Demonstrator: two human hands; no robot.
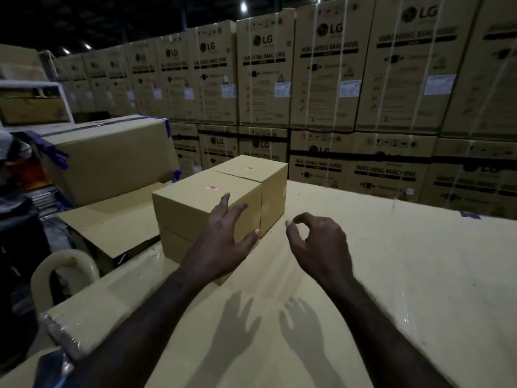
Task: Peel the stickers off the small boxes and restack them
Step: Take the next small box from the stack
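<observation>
Hands (223, 242) before orange-stickered boxes (207, 203)

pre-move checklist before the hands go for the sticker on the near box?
1. Small orange-and-white sticker on the near small brown cardboard box in view: ok.
2. Left hand free: ok, fingers spread in front of the box; contact cannot tell.
3. Right hand free: ok, thumb and forefinger loosely curled, holding nothing.
4. Far small brown cardboard box beside it keeps its sticker: ok.
5. Box beneath the near one: partly hidden, sticker cannot tell.
</observation>
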